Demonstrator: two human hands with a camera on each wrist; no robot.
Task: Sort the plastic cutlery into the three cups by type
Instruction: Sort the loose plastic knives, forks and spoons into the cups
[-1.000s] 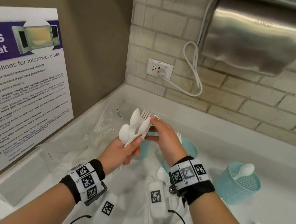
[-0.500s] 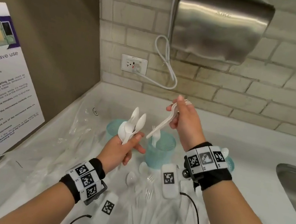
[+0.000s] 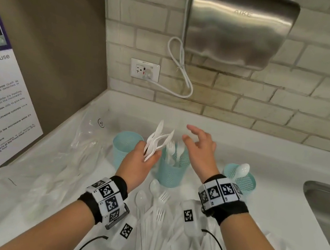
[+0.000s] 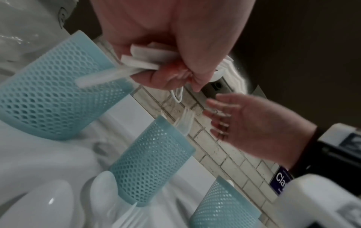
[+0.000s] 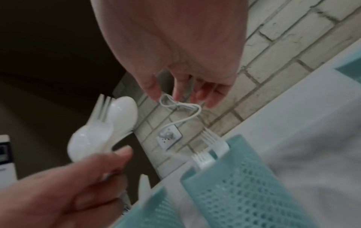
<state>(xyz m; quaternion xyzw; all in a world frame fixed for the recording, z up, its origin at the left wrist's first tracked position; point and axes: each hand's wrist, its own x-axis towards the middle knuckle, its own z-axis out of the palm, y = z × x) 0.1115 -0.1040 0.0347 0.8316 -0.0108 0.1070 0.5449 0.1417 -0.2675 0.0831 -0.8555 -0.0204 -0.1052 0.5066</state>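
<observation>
My left hand [image 3: 142, 161] grips a bundle of white plastic spoons and a fork [image 3: 157, 142] by the handles, held up between the left cup [image 3: 123, 150] and the middle cup [image 3: 170, 174]. In the left wrist view the handles [image 4: 144, 60] stick out of my fist. My right hand [image 3: 196, 146] hovers above the middle cup, its fingers spread and empty. Forks [image 3: 172, 150] stand in that cup, tines up. The right cup [image 3: 243, 182] holds a spoon [image 3: 242, 169]. In the right wrist view the bundle [image 5: 105, 126] sits left of my open right hand [image 5: 185, 80].
A loose pile of white cutlery [image 3: 155, 220] lies on the counter between my wrists. A clear plastic bag [image 3: 64, 152] lies at the left. A steel sink [image 3: 327, 215] is at the right. A hand dryer [image 3: 237, 28] hangs on the brick wall.
My right hand has let go of the fork it held over the middle cup and has opened. My left hand still holds its bundle, now tilted towards the cups.
</observation>
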